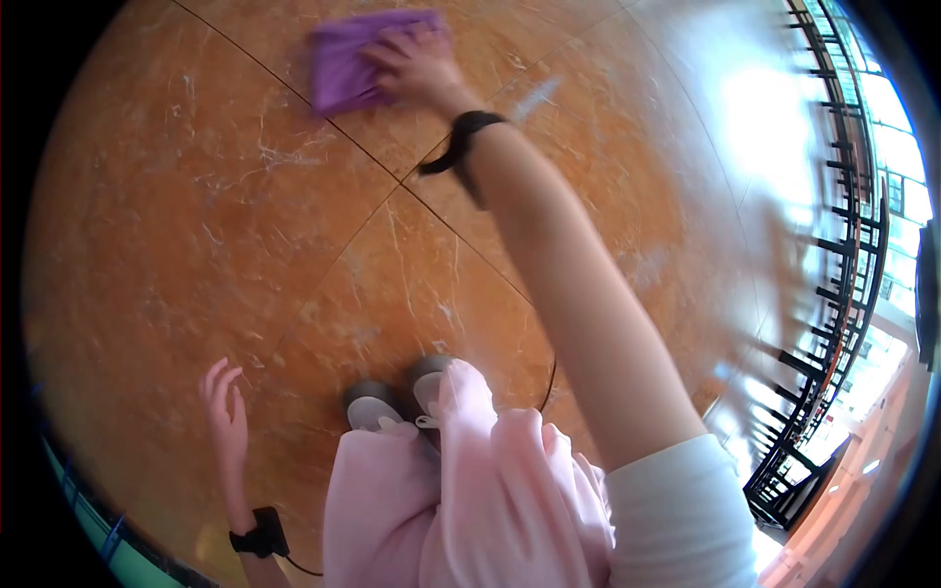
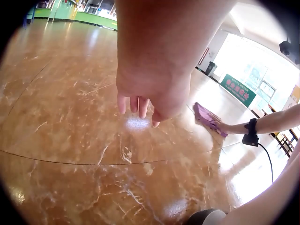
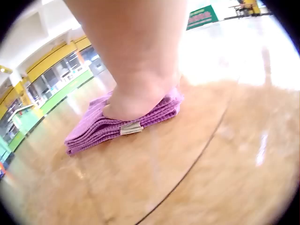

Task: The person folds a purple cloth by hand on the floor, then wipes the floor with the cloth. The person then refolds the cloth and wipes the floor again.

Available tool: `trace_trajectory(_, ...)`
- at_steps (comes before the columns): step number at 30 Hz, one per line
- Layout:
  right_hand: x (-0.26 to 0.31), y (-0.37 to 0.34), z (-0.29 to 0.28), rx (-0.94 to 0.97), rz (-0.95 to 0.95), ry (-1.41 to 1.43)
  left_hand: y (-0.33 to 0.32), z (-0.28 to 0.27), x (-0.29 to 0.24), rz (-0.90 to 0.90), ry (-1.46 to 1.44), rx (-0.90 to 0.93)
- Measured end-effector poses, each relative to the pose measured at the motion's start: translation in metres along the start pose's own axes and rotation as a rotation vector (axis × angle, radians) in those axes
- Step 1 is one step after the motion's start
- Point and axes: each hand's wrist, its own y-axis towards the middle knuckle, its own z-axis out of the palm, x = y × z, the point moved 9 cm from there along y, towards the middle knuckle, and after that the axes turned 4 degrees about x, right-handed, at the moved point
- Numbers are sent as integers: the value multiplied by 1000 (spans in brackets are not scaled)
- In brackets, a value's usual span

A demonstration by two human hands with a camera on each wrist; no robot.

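Presses folded purple cloth (image 1: 343, 69) onto glossy brown floor (image 1: 196, 245) at 11 o'clock in head view, using right-hand grip (image 1: 421, 71), spread wide and flat on top, not curled round. Has floor-seam crossing (image 1: 402, 183) near cloth's 6 o'clock. Shows stacked cloth layers plus pale tag (image 3: 131, 128) on 6 o'clock edge in right wrist view. Hangs left-hand grip (image 1: 227, 416) over floor at 8 o'clock, loose, with fingers slightly parted, well apart from cloth. Wears black strap (image 1: 466, 132) on right wrist. Has gray shoes (image 1: 372, 410) at 7 o'clock, pink trousers (image 1: 470, 510) at 6.
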Motion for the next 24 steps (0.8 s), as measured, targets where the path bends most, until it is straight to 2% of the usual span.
trace_trajectory(1,-44,-4,10,24,94,13,1,0,-2,-3,3,1)
trace_trajectory(2,-86,-19,25,109,143,-101,1,2,-3,-24,19,18)
trace_trajectory(3,-137,-38,28,26,301,175,0,5,-2,-46,33,38)
trace_trajectory(4,-156,-67,8,190,342,-71,-1,9,-1,-53,30,47)
trace_trajectory(5,-214,-89,41,241,432,-85,-2,16,3,-75,-48,42)
trace_trajectory(6,-276,-134,76,206,675,6,-3,23,7,-94,-129,35)
trace_trajectory(7,-294,-179,40,279,951,152,-4,31,12,-96,-139,42)
trace_trajectory(8,-311,-223,31,298,1065,226,-6,38,17,-78,-123,61)
trace_trajectory(10,-367,-338,46,283,1337,213,-10,46,18,-67,-114,77)
trace_trajectory(11,-357,-373,26,355,1399,193,-13,47,19,-82,-128,74)
trace_trajectory(12,-366,-435,58,181,1699,467,-15,47,19,-99,-142,72)
trace_trajectory(13,-378,-492,60,280,1832,192,-17,48,20,-110,-146,72)
trace_trajectory(14,-353,-496,43,213,1948,412,-20,47,22,-132,-156,66)
trace_trajectory(15,-352,-505,44,112,2047,425,-22,46,26,-151,-164,61)
trace_trajectory(19,-388,-451,71,290,1776,234,-31,44,43,-182,-176,55)
trace_trajectory(21,-367,-358,61,569,1408,167,-29,45,47,-164,-135,82)
trace_trajectory(22,-363,-329,64,400,1498,200,-27,45,45,-159,-132,83)
trace_trajectory(23,-360,-283,71,330,1336,188,-24,45,43,-166,-126,79)
trace_trajectory(24,-312,-228,35,254,1273,269,-22,45,41,-175,-119,74)
